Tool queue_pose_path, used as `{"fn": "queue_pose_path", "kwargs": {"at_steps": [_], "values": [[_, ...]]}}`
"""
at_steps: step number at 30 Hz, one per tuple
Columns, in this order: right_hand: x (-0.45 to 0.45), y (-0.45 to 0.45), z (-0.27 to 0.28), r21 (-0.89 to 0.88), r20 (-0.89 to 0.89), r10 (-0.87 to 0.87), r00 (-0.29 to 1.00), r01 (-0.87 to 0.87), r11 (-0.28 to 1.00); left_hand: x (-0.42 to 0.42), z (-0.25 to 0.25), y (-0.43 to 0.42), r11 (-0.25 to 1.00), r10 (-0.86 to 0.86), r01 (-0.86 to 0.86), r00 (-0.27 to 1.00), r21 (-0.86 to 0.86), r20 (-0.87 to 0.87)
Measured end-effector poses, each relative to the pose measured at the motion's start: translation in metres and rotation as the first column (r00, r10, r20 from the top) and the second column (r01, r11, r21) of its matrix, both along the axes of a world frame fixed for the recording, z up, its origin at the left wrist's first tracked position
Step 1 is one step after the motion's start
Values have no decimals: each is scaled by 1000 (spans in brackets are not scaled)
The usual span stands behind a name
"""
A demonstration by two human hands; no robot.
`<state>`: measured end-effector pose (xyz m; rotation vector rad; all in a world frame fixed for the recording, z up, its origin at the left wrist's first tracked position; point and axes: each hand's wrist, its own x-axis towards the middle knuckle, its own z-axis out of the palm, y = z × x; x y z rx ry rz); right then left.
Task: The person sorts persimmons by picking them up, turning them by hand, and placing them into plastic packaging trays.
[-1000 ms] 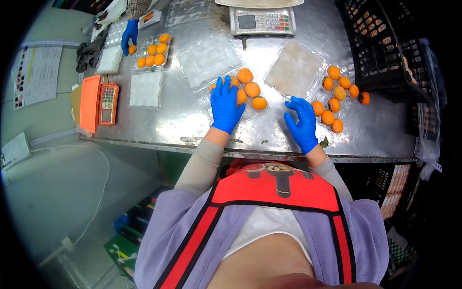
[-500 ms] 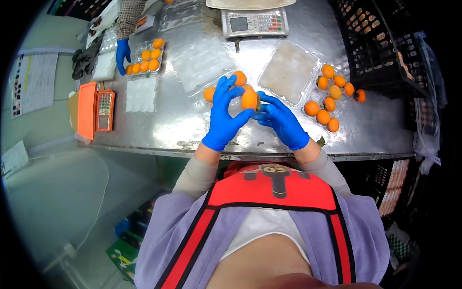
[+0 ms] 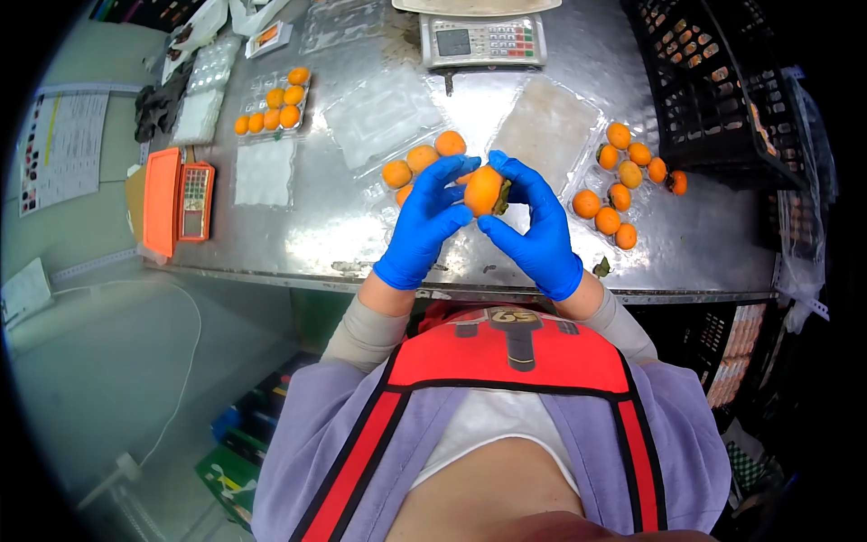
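An orange persimmon (image 3: 483,191) with a green leafy calyx is held up between my blue-gloved hands, calyx facing right. My left hand (image 3: 424,221) has its thumb and fingers closed about the fruit's left side. My right hand (image 3: 536,226) grips it from the right, fingertips at the top and thumb at the bottom, around the calyx. Just behind my left hand, several more persimmons (image 3: 422,158) sit in a clear plastic tray, partly hidden by that hand.
More persimmons (image 3: 608,219) lie in a clear tray on the right, beside a black crate (image 3: 722,99). A scale (image 3: 483,41) stands at the back. Another filled tray (image 3: 271,131), clear empty trays (image 3: 546,126) and an orange-cased device (image 3: 179,203) are on the metal table.
The persimmon has come slightly nearer and to the right, and my right hand has closed around its calyx side. The other person's gloved hand at the left tray has gone out of view.
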<state>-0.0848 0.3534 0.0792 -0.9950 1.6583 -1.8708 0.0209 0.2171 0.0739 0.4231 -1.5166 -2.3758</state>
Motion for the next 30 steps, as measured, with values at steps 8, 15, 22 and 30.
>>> {"fn": "queue_pose_path", "kwargs": {"at_steps": [8,15,22,30], "values": [[0,-4,3,11,-310,-87,947,95,995,-5,6,4,997,27,-22,997,-78,66],[-4,0,3,17,-388,-98,917,113,993,-10,8,-1,990,-38,25,995,139,90],[-13,8,-5,-34,12,-28,1000,29,999,-11,21,-4,751,144,-138,989,-645,-44],[-4,4,-1,51,46,-23,999,20,998,-16,26,3,462,149,-190,980,-866,-135]]}}
